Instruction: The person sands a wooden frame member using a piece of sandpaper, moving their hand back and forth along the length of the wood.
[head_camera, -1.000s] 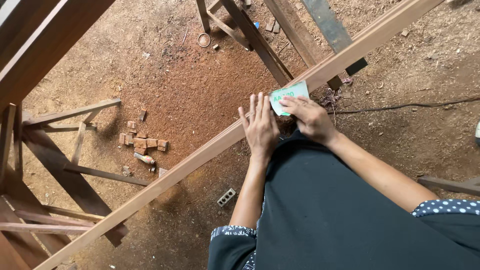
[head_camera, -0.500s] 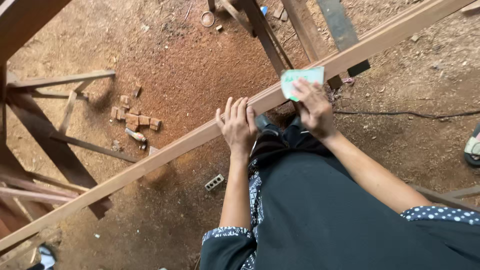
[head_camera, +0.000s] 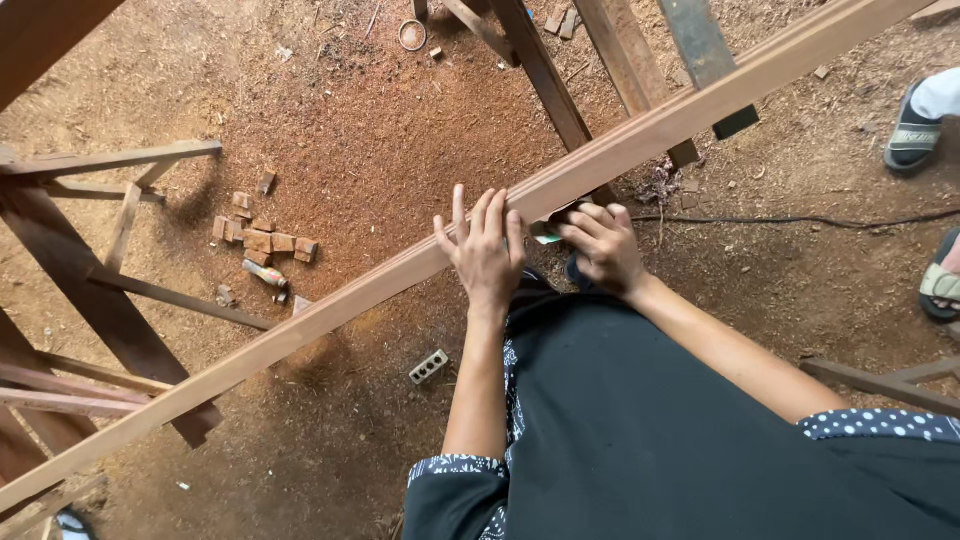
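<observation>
Looking straight down here: a long wooden strip (head_camera: 400, 272) runs diagonally from the lower left of the frame up to the upper right, and both hands are on it just right of the middle. The left hand (head_camera: 485, 250) lies flat on top of the strip with fingers spread wide, not gripping anything. The right hand (head_camera: 603, 245) is curled against the strip's near edge, fingers bent around a small pale sheet (head_camera: 546, 237) that barely peeks out, pressed to the wood. Below the strip, the ground is reddish sawdust (head_camera: 400, 130). A pile of little wood blocks (head_camera: 262, 238) sits at centre left, well apart from the hands. A black cable (head_camera: 800, 219) trails off right, and somebody's sandalled foot (head_camera: 915, 125) shows at the upper right edge.
</observation>
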